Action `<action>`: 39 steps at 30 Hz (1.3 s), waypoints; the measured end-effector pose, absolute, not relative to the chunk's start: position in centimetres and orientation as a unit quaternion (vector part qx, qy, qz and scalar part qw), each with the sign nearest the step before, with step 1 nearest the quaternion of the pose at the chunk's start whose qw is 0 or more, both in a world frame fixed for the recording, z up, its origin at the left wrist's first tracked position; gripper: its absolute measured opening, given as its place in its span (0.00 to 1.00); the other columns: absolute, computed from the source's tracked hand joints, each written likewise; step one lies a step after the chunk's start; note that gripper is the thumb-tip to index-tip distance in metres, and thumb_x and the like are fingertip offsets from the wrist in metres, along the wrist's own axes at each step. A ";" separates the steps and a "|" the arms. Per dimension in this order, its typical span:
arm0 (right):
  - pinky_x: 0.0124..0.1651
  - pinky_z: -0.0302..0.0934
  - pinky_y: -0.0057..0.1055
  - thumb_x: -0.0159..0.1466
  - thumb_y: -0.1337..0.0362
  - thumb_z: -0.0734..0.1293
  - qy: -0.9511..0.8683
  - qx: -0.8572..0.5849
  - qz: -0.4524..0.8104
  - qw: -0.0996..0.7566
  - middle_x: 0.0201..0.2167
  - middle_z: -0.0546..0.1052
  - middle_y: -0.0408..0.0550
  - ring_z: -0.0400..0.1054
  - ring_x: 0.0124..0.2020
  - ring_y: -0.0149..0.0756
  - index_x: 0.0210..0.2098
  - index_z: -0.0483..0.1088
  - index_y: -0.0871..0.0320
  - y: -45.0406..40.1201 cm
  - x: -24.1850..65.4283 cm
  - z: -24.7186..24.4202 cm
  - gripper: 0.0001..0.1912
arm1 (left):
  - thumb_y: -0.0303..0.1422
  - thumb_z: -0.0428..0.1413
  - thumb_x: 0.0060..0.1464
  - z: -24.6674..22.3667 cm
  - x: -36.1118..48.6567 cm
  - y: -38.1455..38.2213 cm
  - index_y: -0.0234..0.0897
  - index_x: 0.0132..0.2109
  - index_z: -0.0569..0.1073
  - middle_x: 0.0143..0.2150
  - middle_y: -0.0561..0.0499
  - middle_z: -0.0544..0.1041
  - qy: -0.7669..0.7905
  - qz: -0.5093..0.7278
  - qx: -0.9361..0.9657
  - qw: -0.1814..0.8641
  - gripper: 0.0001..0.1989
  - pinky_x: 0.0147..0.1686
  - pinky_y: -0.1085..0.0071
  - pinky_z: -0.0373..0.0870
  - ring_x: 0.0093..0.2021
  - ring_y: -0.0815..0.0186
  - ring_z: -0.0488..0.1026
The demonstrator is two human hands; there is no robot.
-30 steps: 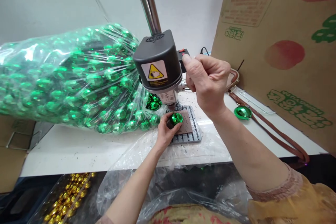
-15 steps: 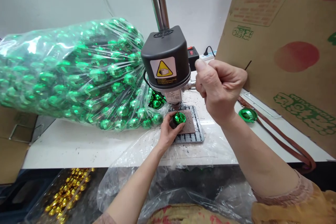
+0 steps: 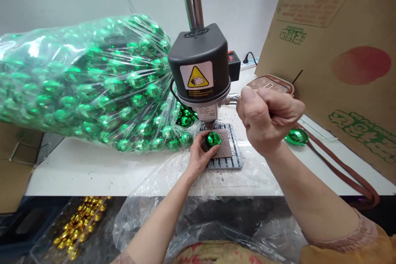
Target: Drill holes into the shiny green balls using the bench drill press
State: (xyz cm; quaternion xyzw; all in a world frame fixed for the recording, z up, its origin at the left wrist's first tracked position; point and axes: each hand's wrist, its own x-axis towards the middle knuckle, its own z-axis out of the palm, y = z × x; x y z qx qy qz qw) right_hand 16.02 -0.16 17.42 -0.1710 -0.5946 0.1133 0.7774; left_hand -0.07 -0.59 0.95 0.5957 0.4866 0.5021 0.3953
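My left hand [image 3: 199,152] is closed on a shiny green faceted ball [image 3: 213,139], thumb and fingers around its sides. The ball rests over a board on the drill press base [image 3: 236,159], right below the chuck [image 3: 210,123]. Above it sits the black drill press head [image 3: 199,64] with a yellow warning label. My right hand [image 3: 267,117] makes a fist at the right of the head, around the end of the press lever [image 3: 232,98]; the grip itself is hidden by my fingers. Whether the bit touches the ball, I cannot tell.
A large clear bag [image 3: 83,86] of green balls lies left of the press. At right are a loose green ornament [image 3: 296,136], a brown bag [image 3: 275,82] with a strap, and a cardboard box [image 3: 324,57]. Gold balls [image 3: 83,222] lie below the table [image 3: 93,173].
My right fist has come down a little with the lever, and the brown bag behind it now shows. My left hand still holds the ball below the chuck. The view has shifted slightly.
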 end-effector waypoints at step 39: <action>0.21 0.44 0.28 0.59 0.82 0.63 -0.663 -0.085 0.012 0.744 0.18 0.48 0.36 0.44 0.19 0.21 0.21 0.45 0.56 -0.2 16.6 15.6 0.23 | 0.38 0.70 0.49 1.4 0.2 -0.8 0.39 0.52 0.74 0.51 0.45 0.79 0.478 0.510 0.600 0.390 0.25 0.56 0.59 0.71 0.53 0.56 0.76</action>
